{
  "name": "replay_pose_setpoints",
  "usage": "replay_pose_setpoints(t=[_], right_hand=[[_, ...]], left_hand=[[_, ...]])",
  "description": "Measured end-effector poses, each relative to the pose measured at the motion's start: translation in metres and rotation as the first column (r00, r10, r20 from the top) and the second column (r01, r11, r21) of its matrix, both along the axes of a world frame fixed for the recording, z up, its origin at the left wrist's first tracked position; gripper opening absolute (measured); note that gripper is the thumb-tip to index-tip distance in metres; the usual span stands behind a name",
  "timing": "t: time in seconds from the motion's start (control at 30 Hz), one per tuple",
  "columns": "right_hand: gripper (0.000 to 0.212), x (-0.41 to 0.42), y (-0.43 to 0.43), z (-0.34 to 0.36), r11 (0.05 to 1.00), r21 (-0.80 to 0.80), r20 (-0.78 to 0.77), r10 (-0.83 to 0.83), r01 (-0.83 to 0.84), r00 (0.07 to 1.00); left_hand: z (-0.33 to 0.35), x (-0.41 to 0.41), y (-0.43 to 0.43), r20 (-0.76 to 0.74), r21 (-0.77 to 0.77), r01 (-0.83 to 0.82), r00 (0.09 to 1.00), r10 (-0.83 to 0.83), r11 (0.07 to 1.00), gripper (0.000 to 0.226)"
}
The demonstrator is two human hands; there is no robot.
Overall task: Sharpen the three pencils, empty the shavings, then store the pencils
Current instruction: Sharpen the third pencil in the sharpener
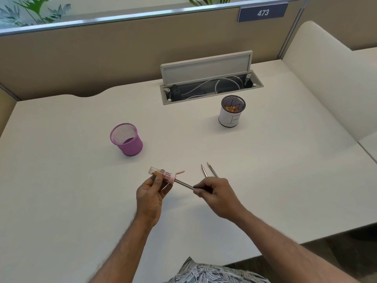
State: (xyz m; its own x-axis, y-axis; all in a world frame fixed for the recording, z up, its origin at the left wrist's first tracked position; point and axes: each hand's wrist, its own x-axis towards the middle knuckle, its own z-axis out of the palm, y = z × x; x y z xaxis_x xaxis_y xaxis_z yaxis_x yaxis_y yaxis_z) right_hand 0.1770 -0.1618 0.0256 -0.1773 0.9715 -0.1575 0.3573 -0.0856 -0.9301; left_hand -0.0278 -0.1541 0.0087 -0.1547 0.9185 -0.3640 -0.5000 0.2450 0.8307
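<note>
Left hand [150, 199] grips sharpener [161, 174], right hand [216, 193] pencil [184, 184], sign [262, 12] — 473

Office: numbered cubicle partition [126, 48], desk [61, 160] cable hatch [210, 82].

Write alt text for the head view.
The left hand holds a clear sharpener; right hand pinches a pencil pushed into it, over a white desk. Two more pencils show beyond the right hand. A purple mesh cup and a white cup holding shavings stand farther back.
</note>
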Motion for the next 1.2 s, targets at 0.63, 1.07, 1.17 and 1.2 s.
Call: replay_pose_setpoints(t=[0.63, 1.07, 1.17, 1.2], right_hand=[[0.013, -0.003, -0.005, -0.009, 0.796, 0.581, 0.497, -0.182, -0.170, 0.849], [0.016, -0.008, 0.005, 0.014, 0.967, -0.253, -0.139, -0.016, -0.020, 0.990], [0.016, 0.000, 0.011, 0.018, 0.809, -0.559, -0.387, -0.059, -0.183, 0.920], [0.016, 0.002, 0.013, 0.019, 0.747, -0.624, -0.429, -0.082, -0.230, 0.899]], left_hand=[[-0.002, 0.012, 0.001, -0.182, -0.054, -0.031, 0.983, 0.020, 0.998, 0.025], [0.006, 0.000, 0.009, -0.163, -0.004, 0.051, 0.985, -0.051, 0.999, 0.020], [0.008, -0.004, 0.011, -0.112, 0.019, 0.103, 0.989, -0.100, 0.995, 0.026], [0.010, -0.005, 0.012, -0.096, 0.026, 0.117, 0.989, -0.114, 0.993, 0.026]])
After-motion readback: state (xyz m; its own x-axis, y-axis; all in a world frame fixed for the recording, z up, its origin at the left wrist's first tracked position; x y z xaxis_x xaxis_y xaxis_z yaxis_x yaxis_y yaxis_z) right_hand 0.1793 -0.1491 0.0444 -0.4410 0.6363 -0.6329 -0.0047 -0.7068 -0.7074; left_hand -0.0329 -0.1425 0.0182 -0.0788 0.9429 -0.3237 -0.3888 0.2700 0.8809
